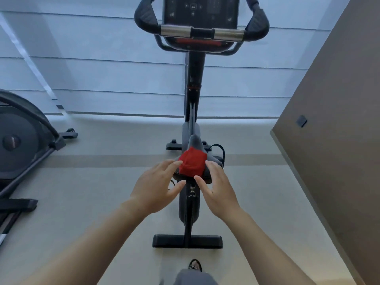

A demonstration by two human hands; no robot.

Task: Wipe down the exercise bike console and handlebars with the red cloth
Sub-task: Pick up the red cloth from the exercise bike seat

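Folded red cloth [191,163] on black bike saddle [195,144], frame centre; left hand [158,187] and right hand [217,187] flank it, fingers spread, holding nothing.

Head view, aimed forward and down.
Left hand [158,186] and right hand [218,188] are seen close, console [200,11] far beyond.

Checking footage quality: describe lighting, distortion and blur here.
Head view: dim, bluish daylight through the blinds; wide-angle lens slants the wall; highlights on the chrome handlebars; console dark, its icons faint; red cloth fairly sharp.
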